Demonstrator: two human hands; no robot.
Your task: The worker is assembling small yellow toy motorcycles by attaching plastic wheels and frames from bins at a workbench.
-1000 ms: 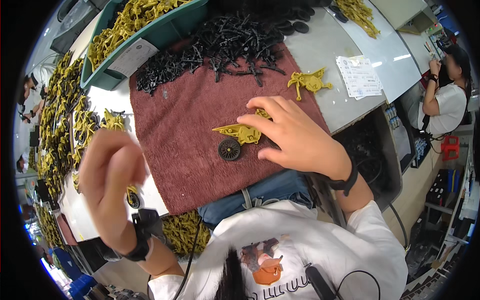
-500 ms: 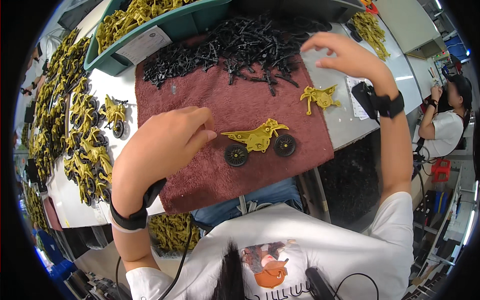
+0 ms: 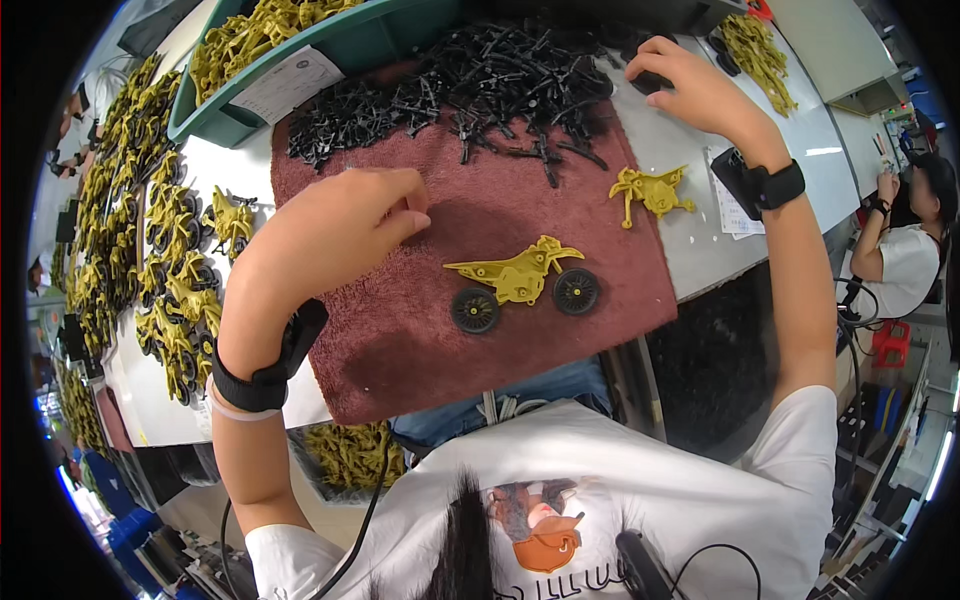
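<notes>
A yellow toy motorcycle half with two black wheels lies on the reddish-brown cloth. Up and left of it, my left hand hovers over the cloth, thumb and forefinger loosely curved with a small gap and nothing seen between them. My right hand is stretched to the far right, fingers apart around dark round parts behind the black pile; whether it touches them is unclear. A separate yellow motorcycle body piece rests at the cloth's right edge.
Small black plastic parts are heaped along the cloth's far side. Behind them stands a green bin of yellow parts. Many wheeled yellow motorcycles cover the left table. More yellow pieces lie far right. A co-worker sits at right.
My right hand has moved farther away and slightly right, toward the dark round parts. The left hand has drawn back a little from the motorcycle, which stays on the cloth.
</notes>
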